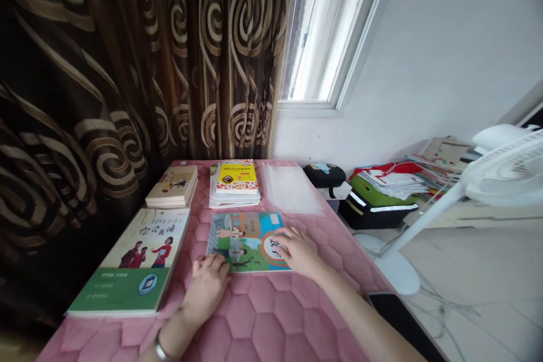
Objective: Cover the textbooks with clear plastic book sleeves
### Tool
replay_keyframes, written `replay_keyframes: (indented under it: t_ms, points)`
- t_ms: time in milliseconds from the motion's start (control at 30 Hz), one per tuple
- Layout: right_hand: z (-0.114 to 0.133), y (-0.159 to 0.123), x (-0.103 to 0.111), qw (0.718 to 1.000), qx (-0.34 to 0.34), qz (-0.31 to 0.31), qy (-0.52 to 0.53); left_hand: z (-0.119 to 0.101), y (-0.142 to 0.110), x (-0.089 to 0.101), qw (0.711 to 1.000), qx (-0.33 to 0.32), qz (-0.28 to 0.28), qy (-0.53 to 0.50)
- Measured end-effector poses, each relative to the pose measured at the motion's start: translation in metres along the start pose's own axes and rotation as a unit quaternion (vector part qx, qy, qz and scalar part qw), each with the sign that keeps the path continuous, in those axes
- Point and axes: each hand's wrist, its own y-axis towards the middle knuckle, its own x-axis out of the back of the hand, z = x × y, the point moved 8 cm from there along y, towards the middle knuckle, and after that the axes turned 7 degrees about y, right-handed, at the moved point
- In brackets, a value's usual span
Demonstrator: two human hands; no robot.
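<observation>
A pink quilted table cover (pixel 271 317) fills the near view, its far edge meeting a brown swirl-patterned curtain (pixel 106 79) and a white wall under a window (pixel 322 28). On it, near the middle, lies a blue-and-green picture book (pixel 246 240), flat and face up. The left hand (pixel 206 288) rests palm down at the book's near left corner, fingers loosely spread and touching the edge, gripping nothing. The right hand (pixel 299 251) lies flat on the book's right part, fingers wide, partly covering a white oval title patch whose characters cannot be read. Open pink cloth lies in front of the book, between the two forearms. To the left, just beside the left hand, is a green-and-white reader (pixel 133 263) printed with "129" and large Chinese characters. Behind sit a tan book stack (pixel 173 185), a stack topped by a yellow book (pixel 235 178), and a clear plastic sleeve (pixel 291 189). A dark phone (pixel 399 317) lies at the table's right edge; a white fan (pixel 504 172) stands on the floor beyond.
</observation>
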Motion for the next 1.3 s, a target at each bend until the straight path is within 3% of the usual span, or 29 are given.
replay_keyframes:
  t_ms: [133, 233, 367, 500, 667, 767, 867, 1033, 1300]
  points:
    - [0.011, 0.073, -0.024, 0.999, 0.002, 0.041, -0.017, -0.049, 0.026, 0.001, 0.992, -0.126, 0.014, 0.022]
    - [0.007, 0.113, -0.038, 0.998, -0.021, 0.057, -0.017, -0.065, 0.037, -0.001, 0.985, -0.167, 0.019, 0.039]
    - [-0.003, 0.135, -0.043, 0.997, -0.048, 0.067, -0.003, -0.073, 0.035, -0.003, 0.975, -0.214, -0.016, 0.055]
    - [-0.021, 0.131, -0.04, 0.99, -0.093, 0.098, 0.033, -0.062, 0.021, -0.002, 0.973, -0.222, -0.037, 0.055]
    - [-0.045, 0.088, -0.044, 0.968, -0.151, 0.16, 0.119, -0.012, 0.009, 0.002, 0.984, -0.164, -0.046, 0.057]
    - [-0.049, 0.055, -0.052, 0.952, -0.188, 0.165, 0.176, 0.027, 0.02, 0.001, 0.997, -0.064, -0.041, 0.034]
    - [-0.047, 0.037, -0.055, 0.949, -0.209, 0.122, 0.201, 0.053, 0.039, -0.002, 0.999, 0.036, -0.036, 0.01]
    - [-0.047, 0.036, -0.048, 0.956, -0.22, 0.044, 0.191, 0.066, 0.053, -0.015, 0.99, 0.133, -0.032, -0.022]
    - [-0.043, 0.032, -0.044, 0.966, -0.208, -0.012, 0.154, 0.076, 0.045, -0.027, 0.979, 0.187, 0.021, -0.082]
